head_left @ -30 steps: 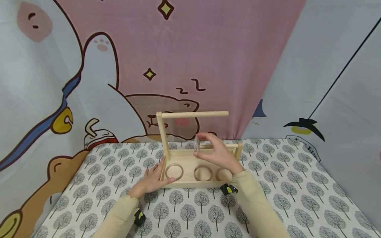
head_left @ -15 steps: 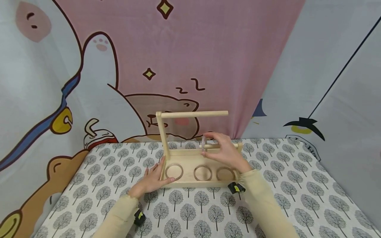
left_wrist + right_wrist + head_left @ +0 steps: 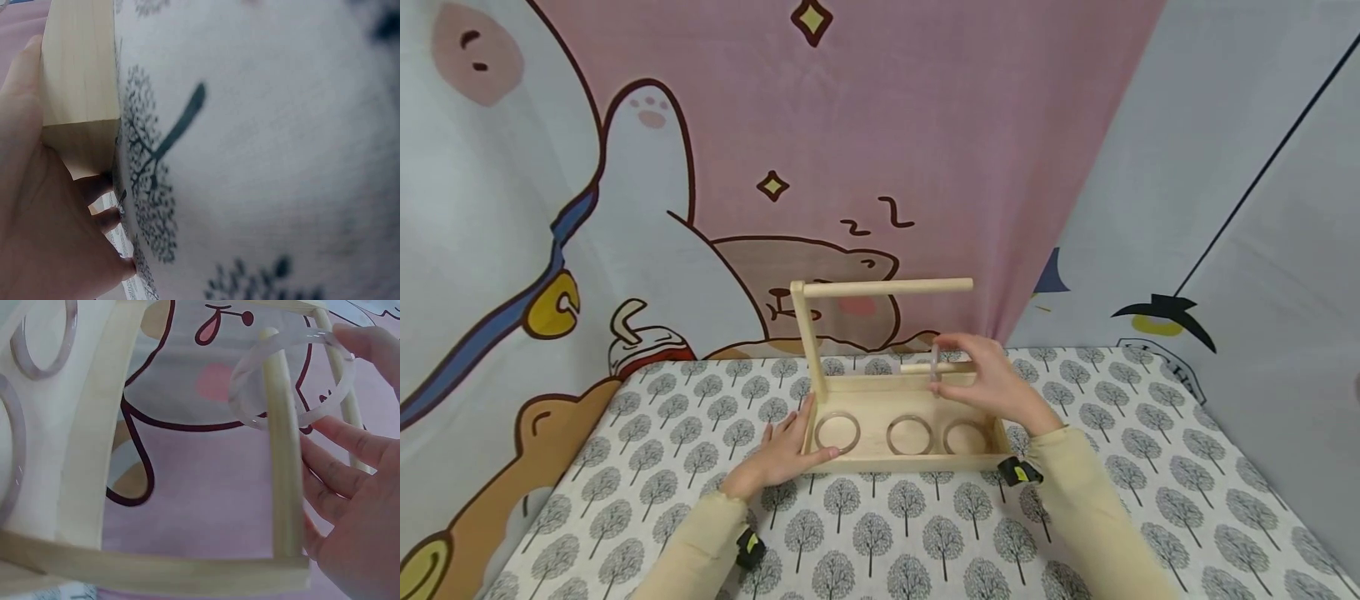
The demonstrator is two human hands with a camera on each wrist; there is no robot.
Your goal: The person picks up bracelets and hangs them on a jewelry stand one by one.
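A pale wooden bangle stand [image 3: 872, 465] has a tray base, a high rod [image 3: 887, 288] and a lower rod [image 3: 913, 368] at the back. My left hand [image 3: 782, 450] grips the tray's left front corner, thumb over the front edge and fingers along the side. With thumb and fingertips, my right hand [image 3: 996, 387] pinches a translucent pale bangle [image 3: 240, 394]. That bangle encircles the lower rod, partway along from its free end. Three more bangles lie in the tray: one at left [image 3: 817, 433], one near the middle [image 3: 889, 435] and one at right [image 3: 945, 437].
A white cloth with grey tree prints [image 3: 872, 533] covers the table. Behind it hangs a pink and white cartoon curtain [image 3: 925, 125]. The high rod's free end [image 3: 970, 284] overhangs the right hand's area.
My right hand has moved right with the bangle, from the lower rod's free end to partway along the rod. The left hand has stayed at the tray corner.
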